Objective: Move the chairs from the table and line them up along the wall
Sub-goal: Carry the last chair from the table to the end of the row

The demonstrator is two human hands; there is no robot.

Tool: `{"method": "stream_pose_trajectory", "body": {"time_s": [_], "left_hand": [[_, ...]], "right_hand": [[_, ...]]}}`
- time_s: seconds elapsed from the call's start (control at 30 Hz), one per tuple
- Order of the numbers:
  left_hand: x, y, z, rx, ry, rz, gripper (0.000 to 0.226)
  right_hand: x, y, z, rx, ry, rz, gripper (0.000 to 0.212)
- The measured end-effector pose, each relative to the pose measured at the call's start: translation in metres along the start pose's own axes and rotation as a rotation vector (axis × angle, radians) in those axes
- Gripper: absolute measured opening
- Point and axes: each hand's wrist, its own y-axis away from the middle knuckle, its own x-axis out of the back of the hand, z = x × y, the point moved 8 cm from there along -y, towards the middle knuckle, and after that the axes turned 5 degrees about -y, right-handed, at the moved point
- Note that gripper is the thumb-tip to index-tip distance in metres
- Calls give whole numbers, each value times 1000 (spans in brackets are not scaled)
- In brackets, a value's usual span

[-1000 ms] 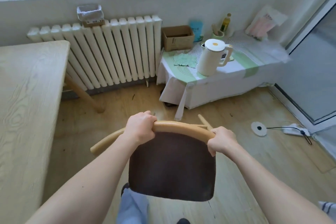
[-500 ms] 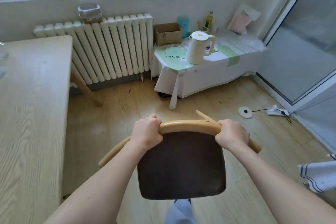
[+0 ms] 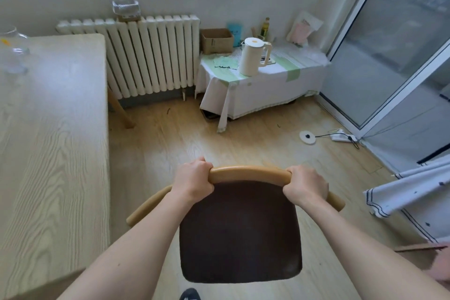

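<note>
Chair [image 3: 239, 229], dark seat, curved wooden back rail: held between both hands over the wood floor [image 3: 243, 143]. Left hand [image 3: 193, 181] and right hand [image 3: 305, 185] each clenched around the rail. Table [image 3: 48, 153]: just left of the left hand. Radiator [image 3: 151, 56] and kettle [image 3: 253, 59]: far beyond both hands, against the wall

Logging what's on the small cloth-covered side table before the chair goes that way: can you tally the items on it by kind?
Kettle: 1
Cardboard box: 1
Bottle: 1
Teal packet: 1
Pink-and-white bag: 1
Green cloth: 1
Total: 6, counting only what shows clearly; smaller bits behind the kettle are too hidden to tell.
</note>
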Motion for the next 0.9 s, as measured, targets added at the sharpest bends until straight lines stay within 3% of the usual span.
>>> {"method": "stream_pose_trajectory", "body": {"time_s": [0.17, 0.33, 0.43, 0.67, 0.9], "left_hand": [[-21, 81, 29, 35, 1, -8, 17], [-33, 173, 59, 83, -36, 24, 16], [-34, 227, 64, 157, -42, 15, 17], [-36, 338, 34, 349, -74, -61, 12], [-28, 453, -27, 516, -36, -36, 14]], "right_hand": [[-6, 64, 40, 62, -17, -4, 22], [-14, 129, 77, 147, -15, -14, 36], [-20, 165, 82, 206, -34, -40, 31], [-47, 237, 48, 381, -28, -112, 22], [-84, 321, -21, 523, -23, -198, 47]]}}
